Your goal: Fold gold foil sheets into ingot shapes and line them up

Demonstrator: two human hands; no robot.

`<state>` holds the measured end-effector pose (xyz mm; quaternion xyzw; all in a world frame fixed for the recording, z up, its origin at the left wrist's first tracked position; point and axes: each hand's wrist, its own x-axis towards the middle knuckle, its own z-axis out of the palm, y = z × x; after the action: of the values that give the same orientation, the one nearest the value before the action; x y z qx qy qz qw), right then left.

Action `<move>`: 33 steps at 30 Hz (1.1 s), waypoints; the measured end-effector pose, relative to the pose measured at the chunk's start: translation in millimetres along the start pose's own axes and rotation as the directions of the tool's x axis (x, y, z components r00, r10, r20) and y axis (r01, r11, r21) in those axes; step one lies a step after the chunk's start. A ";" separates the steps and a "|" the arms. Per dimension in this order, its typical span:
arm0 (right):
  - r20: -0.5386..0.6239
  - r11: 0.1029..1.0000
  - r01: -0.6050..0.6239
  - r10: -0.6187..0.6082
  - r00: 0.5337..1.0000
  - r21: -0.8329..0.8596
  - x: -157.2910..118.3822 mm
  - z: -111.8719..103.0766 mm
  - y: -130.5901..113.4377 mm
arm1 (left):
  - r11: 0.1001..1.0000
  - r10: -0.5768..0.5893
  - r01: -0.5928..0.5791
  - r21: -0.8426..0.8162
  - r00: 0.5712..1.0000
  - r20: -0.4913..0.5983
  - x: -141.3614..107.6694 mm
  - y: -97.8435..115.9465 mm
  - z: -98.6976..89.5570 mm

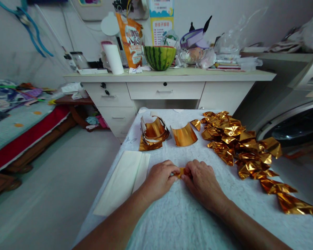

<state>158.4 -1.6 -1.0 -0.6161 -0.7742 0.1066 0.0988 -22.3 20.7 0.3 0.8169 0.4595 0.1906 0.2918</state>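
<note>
A small piece of gold foil paper (pixel 182 172) lies between my two hands, low over the cloth-covered table (pixel 167 222). My left hand (pixel 160 177) pinches its left end with thumb and fingers. At the other end, my right hand (pixel 202 180) has its fingers closed on the same piece, covering much of it. Just beyond them rests a single curved sheet of gold foil paper (pixel 184 135). A curled stack of gold foil sheets (pixel 153 132) sits to its left. White paper sheets (pixel 122 180) lie flat beside my left forearm.
Folded gold foil pieces (pixel 232 139) are heaped along the table's right side, some reaching the edge. Behind stands a white desk (pixel 165 91) bearing a cut watermelon (pixel 159 57), an orange pouch (pixel 131 41) and a paper roll (pixel 114 59). A washing machine (pixel 294 100) is at right, a bed (pixel 23 128) at left.
</note>
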 end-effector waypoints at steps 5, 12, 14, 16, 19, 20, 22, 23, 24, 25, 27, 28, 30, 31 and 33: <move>-0.032 0.999 0.011 -0.012 0.999 -0.030 0.1 3.2 -0.1 | 1.000 0.006 -0.006 0.008 1.000 -0.002 0.2 -1.5 -0.1; -0.066 0.996 0.024 -0.029 0.997 -0.081 -0.6 3.0 -3.3 | 1.000 0.015 -0.015 -0.013 1.000 0.006 1.4 -1.4 -0.1; -0.072 0.996 0.024 -0.030 0.997 -0.089 -1.1 3.7 -4.1 | 1.000 0.007 -0.007 -0.020 1.000 0.008 1.2 -1.0 0.2; -0.078 0.995 0.023 -0.031 0.996 -0.094 -1.4 4.9 -4.3 | 1.000 0.000 0.000 -0.026 1.000 0.012 0.8 -0.6 0.5; -0.085 0.995 0.017 -0.026 0.996 -0.101 -1.3 6.8 -4.1 | 0.999 -0.005 0.006 -0.037 1.000 0.011 0.4 -0.4 1.2; -0.088 0.995 0.016 -0.025 0.996 -0.102 -1.1 7.1 -4.1 | 0.999 -0.003 0.004 -0.043 1.000 0.009 0.4 -0.4 1.6; -0.090 0.995 0.015 -0.024 0.996 -0.101 -0.7 7.2 -4.2 | 0.999 -0.003 0.003 -0.053 1.000 0.001 0.5 -0.7 2.7; -0.089 0.995 0.015 -0.024 0.996 -0.100 -0.5 7.0 -4.3 | 0.998 -0.003 0.003 -0.057 1.000 -0.005 0.6 -0.9 3.4; -0.087 0.995 0.014 -0.023 0.996 -0.099 -0.4 6.7 -4.4 | 0.998 -0.005 0.004 -0.058 1.000 -0.010 0.7 -1.1 4.1; -0.085 0.995 0.012 -0.020 0.996 -0.097 -0.3 6.4 -4.5 | 0.998 -0.009 0.008 -0.058 1.000 -0.017 0.8 -1.4 4.9; -0.085 0.996 0.008 -0.016 0.996 -0.093 -0.3 6.0 -4.3 | 0.998 -0.015 0.013 -0.055 1.000 -0.026 1.0 -2.3 6.3; -0.087 0.996 0.008 -0.015 0.996 -0.089 -0.3 6.1 -4.0 | 0.998 -0.017 0.016 -0.054 0.999 -0.030 1.1 -2.8 6.9; -0.089 0.997 0.007 -0.014 0.996 -0.077 -0.4 6.4 -3.0 | 0.998 -0.019 0.018 -0.053 0.999 -0.032 1.2 -3.8 8.1; -0.086 0.998 0.005 -0.011 0.996 -0.068 -0.4 6.7 -2.3 | 0.998 -0.018 0.016 -0.053 0.999 -0.031 1.2 -4.2 8.5; -0.070 0.999 0.002 -0.005 0.998 -0.041 -0.4 7.0 -0.8 | 0.999 -0.013 0.012 -0.044 0.999 -0.032 0.7 -4.3 9.1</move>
<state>155.7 -2.5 -7.5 -0.6201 -0.7733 0.0686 0.1134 -19.4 20.4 -9.3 0.8042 0.4651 0.2118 0.3034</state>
